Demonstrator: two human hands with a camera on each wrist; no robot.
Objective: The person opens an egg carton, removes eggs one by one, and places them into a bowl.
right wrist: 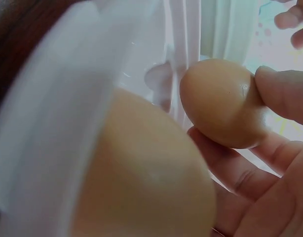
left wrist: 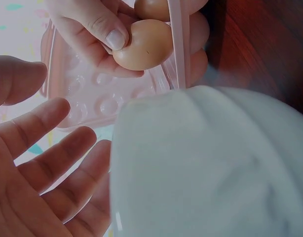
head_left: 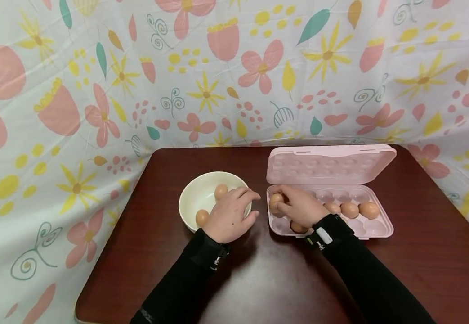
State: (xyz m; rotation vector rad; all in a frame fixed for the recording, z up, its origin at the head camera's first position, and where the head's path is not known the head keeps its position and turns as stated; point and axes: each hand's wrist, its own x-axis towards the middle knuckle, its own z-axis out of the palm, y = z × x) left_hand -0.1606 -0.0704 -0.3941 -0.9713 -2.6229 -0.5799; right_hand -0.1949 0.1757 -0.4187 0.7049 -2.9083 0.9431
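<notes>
A brown egg (head_left: 275, 203) is pinched between the thumb and fingers of my right hand (head_left: 302, 208), over the left end of a pink egg carton (head_left: 386, 223). The right wrist view shows this egg (right wrist: 220, 101) just beside the carton wall, with another egg (right wrist: 146, 173) large in front. In the head view that nearer egg (head_left: 297, 227) sits partly hidden under my right hand. My left hand (head_left: 230, 216) hovers over the right side of a cream bowl (head_left: 189, 193), fingers loosely spread and holding nothing. Two eggs (head_left: 221, 192) show inside the bowl; the hand hides part of it.
Several eggs (head_left: 349, 209) sit in a row of the carton beyond my right wrist. The carton's lid (head_left: 331, 164) stands raised at the back. Everything rests on a dark red-brown table (head_left: 145, 252), with a flowered cloth (head_left: 117, 112) hanging behind and at the sides.
</notes>
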